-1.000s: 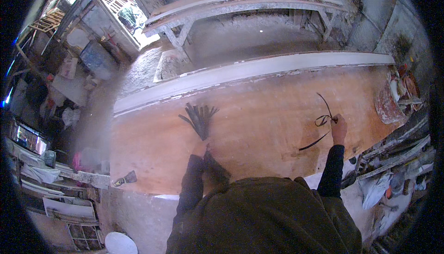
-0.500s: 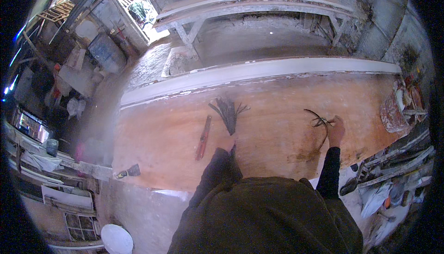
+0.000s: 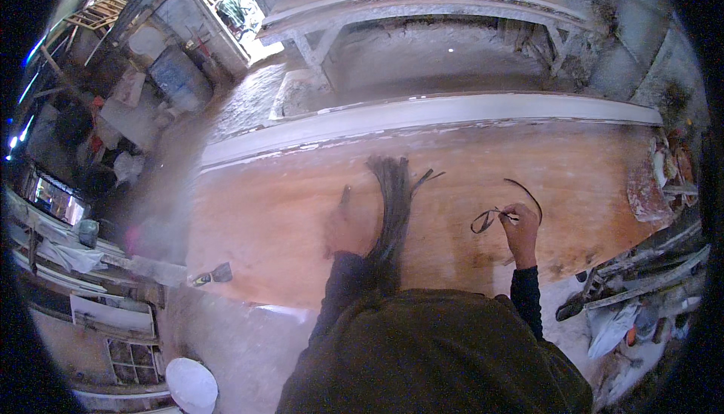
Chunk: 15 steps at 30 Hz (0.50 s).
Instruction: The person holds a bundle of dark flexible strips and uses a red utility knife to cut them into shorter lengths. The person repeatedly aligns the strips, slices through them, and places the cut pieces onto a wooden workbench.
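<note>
A bundle of long dark, thin strips [image 3: 392, 210] lies on the wooden tabletop in front of me, its frayed ends fanned out at the far side. Just left of it is my left hand [image 3: 350, 224], blurred by motion, over the spot of a slim red tool whose dark tip [image 3: 346, 194] pokes out past the fingers. Whether those fingers grip the tool cannot be made out. To the right, my right hand [image 3: 522, 234] is closed on a single dark strip [image 3: 484, 222], which loops to the left and curls up behind the hand.
A scraper [image 3: 211, 274] lies at the table's near left corner. A whitish raised board [image 3: 430, 121] runs along the far edge. At the right end stands a stained bucket [image 3: 647, 188]. Beyond is another long bench [image 3: 422, 7]; a white round lid [image 3: 191, 385] sits low at left.
My left hand has moved left from the bundle's near end onto the red tool. The bundle now reaches closer to my body. My right hand has come nearer and left with the strip.
</note>
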Motion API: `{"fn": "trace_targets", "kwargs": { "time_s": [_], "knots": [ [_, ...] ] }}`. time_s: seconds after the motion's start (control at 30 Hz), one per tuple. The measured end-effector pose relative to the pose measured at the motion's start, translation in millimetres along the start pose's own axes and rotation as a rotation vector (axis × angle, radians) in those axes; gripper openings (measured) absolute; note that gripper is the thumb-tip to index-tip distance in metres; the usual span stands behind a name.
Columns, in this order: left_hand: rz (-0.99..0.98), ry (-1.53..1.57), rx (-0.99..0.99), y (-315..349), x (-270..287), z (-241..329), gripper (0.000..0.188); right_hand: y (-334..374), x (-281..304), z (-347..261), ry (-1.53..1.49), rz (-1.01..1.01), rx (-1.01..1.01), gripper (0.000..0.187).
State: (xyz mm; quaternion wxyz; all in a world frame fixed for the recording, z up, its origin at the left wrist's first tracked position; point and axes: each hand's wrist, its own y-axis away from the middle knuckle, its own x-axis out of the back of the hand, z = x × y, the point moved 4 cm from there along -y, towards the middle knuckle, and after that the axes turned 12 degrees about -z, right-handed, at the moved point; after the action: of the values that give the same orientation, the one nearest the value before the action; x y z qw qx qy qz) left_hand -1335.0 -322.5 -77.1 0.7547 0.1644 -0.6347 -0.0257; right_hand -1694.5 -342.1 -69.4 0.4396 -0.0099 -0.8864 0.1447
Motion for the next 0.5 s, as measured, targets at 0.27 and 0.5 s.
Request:
{"fn": "trace_targets", "kwargs": {
  "time_s": [0.27,0.5],
  "knots": [
    [0.430,0.837,0.096,2,-67,-81,0.029,11,-41,-3,-0.097,-0.296,-0.187,0.014],
    [0.165,1.435,0.041,7,-73,-70,0.027,8,-77,-14,0.336,-0.320,-0.119,0.036]
  ]
}}
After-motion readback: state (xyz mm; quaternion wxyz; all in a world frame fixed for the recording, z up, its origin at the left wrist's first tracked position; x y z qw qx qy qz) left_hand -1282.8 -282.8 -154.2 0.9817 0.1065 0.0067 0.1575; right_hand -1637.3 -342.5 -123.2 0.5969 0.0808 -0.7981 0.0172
